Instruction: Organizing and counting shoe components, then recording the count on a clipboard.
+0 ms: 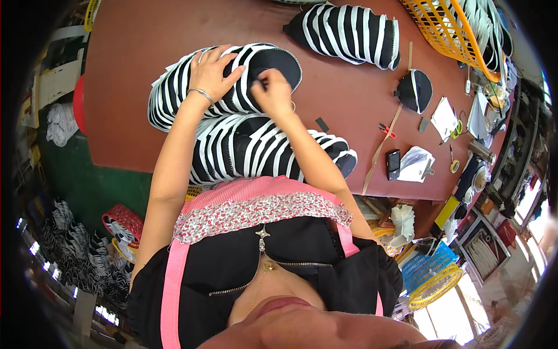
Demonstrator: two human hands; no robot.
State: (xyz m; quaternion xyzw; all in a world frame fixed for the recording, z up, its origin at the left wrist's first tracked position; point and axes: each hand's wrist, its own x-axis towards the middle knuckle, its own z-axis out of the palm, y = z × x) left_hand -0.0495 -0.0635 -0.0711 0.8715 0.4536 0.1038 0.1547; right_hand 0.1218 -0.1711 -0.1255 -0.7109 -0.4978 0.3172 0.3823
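Observation:
A long row of overlapping black pieces with white edging point(171, 96) lies across the table in front of me. On top of this row rests my left hand point(212, 75), its fingers spread over the edges. My right hand point(274, 93) is at the row's right end, against the black face of the outermost piece point(282, 61). Its fingers look bent, but motion smears them, so I cannot make out whether they grip anything. Nearer to me, a second row of the same black-and-white pieces point(232, 154) lies under my right forearm, against my pink apron.
Farther back lies a third such row point(346, 35). On the reddish-brown table point(125, 70) to the right are a single black piece point(415, 91), red-handled scissors point(387, 131), a handheld device point(393, 164) and a clipboard point(415, 164). A yellow basket point(444, 26) stands at the far right.

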